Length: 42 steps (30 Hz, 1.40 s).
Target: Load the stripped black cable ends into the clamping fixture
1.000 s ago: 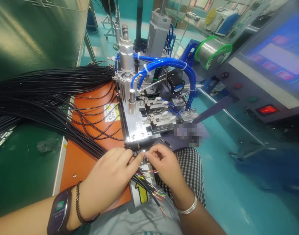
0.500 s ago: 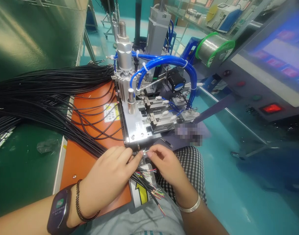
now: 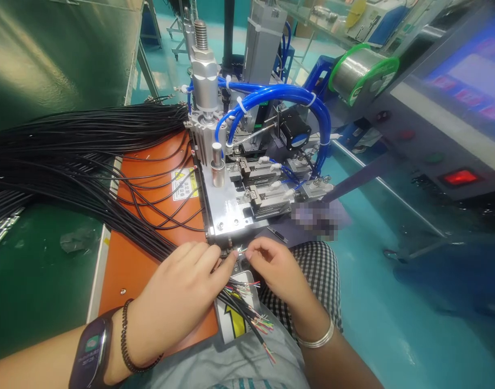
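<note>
Both hands meet at the near edge of a metal bench machine (image 3: 230, 208). My left hand (image 3: 186, 292) is closed, palm down, its thumb and forefinger pinching a cable near its end. Thin bare wires (image 3: 241, 251) stick out between the two hands. The fingertips of my right hand (image 3: 275, 270) are closed on those wires; the exact spot is partly hidden. A bundle of black cables (image 3: 146, 232) runs under my left hand. Its free ends, with coloured wires (image 3: 263, 324), fan out below my palm over a yellow arrow label (image 3: 234, 320).
More black cables (image 3: 85, 129) lie across the orange machine top (image 3: 158, 156) and the green table (image 3: 37, 292). Blue air hoses (image 3: 288, 94) arch over the machine's clamps. A solder wire spool (image 3: 355, 75) and a control panel (image 3: 446, 135) stand on the right.
The view has shifted slightly, so the spool and panel sit further right. Both hands keep nearly the same pose and hold, with only very small finger movement.
</note>
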Motion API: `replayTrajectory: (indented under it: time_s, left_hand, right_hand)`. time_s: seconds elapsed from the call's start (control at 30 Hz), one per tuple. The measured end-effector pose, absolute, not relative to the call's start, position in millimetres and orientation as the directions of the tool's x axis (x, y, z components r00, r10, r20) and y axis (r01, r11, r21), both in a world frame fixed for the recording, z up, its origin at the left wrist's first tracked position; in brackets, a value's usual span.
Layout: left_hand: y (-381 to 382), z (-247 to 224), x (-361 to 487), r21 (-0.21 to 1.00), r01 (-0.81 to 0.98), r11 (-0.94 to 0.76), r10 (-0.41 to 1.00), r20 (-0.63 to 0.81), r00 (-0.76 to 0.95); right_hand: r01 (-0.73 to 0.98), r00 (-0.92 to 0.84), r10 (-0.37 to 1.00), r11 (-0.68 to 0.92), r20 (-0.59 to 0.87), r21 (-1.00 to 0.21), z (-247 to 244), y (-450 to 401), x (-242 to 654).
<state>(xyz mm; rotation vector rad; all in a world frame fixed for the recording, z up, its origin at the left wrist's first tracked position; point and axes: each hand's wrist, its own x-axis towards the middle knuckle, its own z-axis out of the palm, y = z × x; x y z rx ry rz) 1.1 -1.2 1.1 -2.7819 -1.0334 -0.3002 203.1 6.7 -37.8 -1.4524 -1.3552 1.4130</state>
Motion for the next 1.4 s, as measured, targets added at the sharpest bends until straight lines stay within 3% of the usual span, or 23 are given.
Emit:
replayTrajectory:
  time_s: [0.4, 0.87, 1.03, 1.4]
  left_hand:
    - [-2.9, 8.6, 5.8, -0.062, 0.686, -0.725, 0.666, 0.189, 0.721]
    - [-4.7, 5.8, 7.6, -0.128, 0.666, -0.735, 0.638, 0.203, 0.743]
    - [-6.0, 5.8, 8.1, -0.130, 0.680, -0.721, 0.657, 0.182, 0.731]
    - [-4.3, 8.3, 9.2, -0.111, 0.691, -0.714, 0.669, 0.185, 0.720]
  right_hand:
    - [0.160, -0.143, 0.952, -0.246, -0.269, -0.956, -45.7, 9.7, 201.4]
    - [0.362, -0.073, 0.996, -0.019, -0.049, -0.932, -36.2, 5.6, 194.7]
    - [0.378, -0.054, 0.992, -0.086, -0.114, -0.922, -38.1, 6.3, 194.9]
    - [0.204, -0.105, 0.969, -0.198, -0.222, -0.959, -42.4, 6.4, 201.3]
